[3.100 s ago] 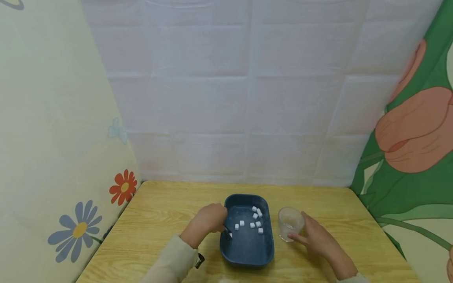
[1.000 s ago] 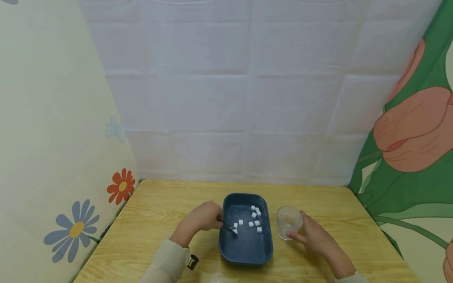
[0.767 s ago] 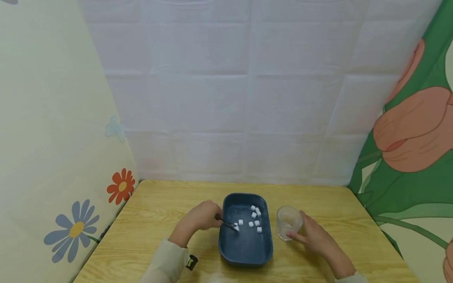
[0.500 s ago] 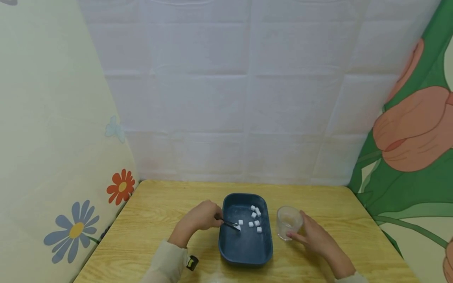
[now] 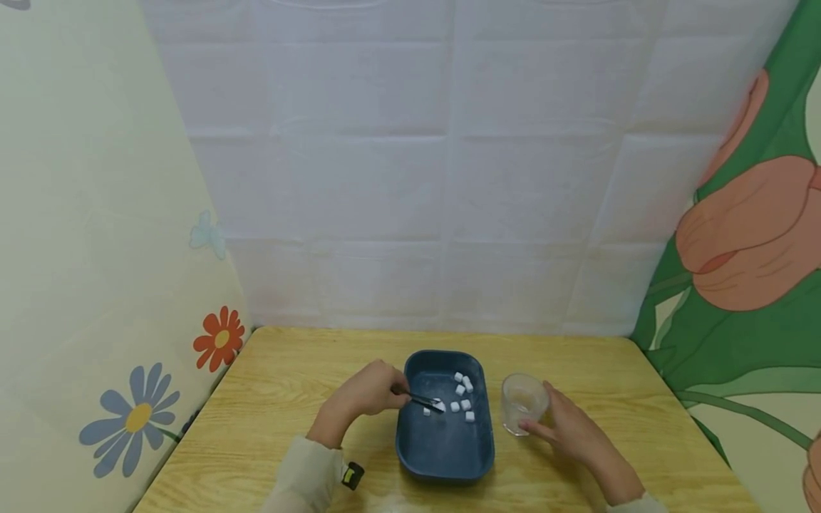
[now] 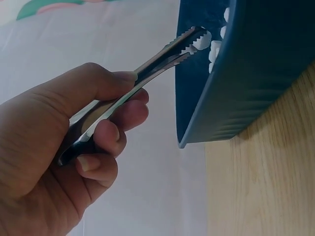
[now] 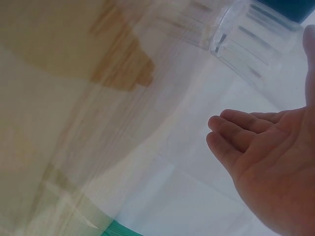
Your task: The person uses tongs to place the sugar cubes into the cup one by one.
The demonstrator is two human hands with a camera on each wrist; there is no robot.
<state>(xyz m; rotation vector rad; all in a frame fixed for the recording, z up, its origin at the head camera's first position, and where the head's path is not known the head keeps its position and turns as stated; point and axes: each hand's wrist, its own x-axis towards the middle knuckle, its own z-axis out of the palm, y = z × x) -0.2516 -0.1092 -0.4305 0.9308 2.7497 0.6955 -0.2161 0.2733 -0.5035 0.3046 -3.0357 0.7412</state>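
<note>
1. Two bare hands are at work over a pale, wood-grain table. Between them sits a dark blue, rounded rectangular tray, holding small white cubes.
2. The left hand has its fingers and thumb closed around a pair of slim, shiny metal tongs, which reach over the tray's left wall.
3. One white cube is at the toothed tips of the tongs, inside the tray. The tips stand slightly apart, so I cannot tell whether it is firmly clamped.
4. The right hand is partly open around a clear, upright drinking glass just beside the tray: thumb on the near side, fingers on the far right. How firmly it holds the glass cannot be told.
5. Done, as far as it shows: the tongs are in place at a cube, and the glass is being steadied. No cube can be made out in the glass, though its cloudy look makes that uncertain.
6. Left, in my judgement: most of the picking. A group of loose white cubes lies untouched on the tray's right side, and a single small cube lies just below the tongs. The work looks early.
</note>
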